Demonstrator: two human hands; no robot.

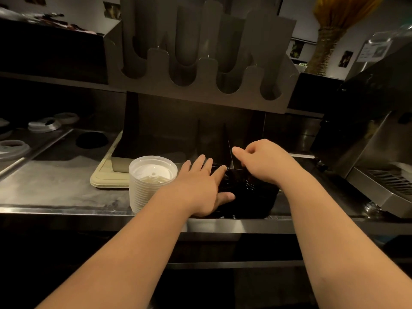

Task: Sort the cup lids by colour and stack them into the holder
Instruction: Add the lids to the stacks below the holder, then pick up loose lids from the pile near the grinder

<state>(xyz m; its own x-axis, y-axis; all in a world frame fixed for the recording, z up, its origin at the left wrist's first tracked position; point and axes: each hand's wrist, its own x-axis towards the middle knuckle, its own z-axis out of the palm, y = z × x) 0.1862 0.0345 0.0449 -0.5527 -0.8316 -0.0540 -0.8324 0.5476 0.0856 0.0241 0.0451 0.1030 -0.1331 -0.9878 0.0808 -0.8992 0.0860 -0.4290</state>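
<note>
A stack of white cup lids (pixel 151 184) stands on the steel counter near its front edge. Right beside it sits a stack of black lids (pixel 247 198), dark and hard to make out. My left hand (pixel 200 186) lies on the black stack's left side, fingers straight on top and thumb against its front. My right hand (pixel 263 160) hovers over the stack's right rear, fingers curled down onto it, index finger pointing left. The holder (pixel 191 139), a dark box with upright dividers, stands just behind the lids. Its compartments look dark; what they contain is hidden.
A grey cup dispenser (pixel 200 70) with several round slots hangs above the holder. Loose white lids (pixel 44 124) lie at the far left by a black one (pixel 91 140). A cream tray (pixel 107 177) lies under the holder. A coffee machine (pixel 374 157) fills the right side.
</note>
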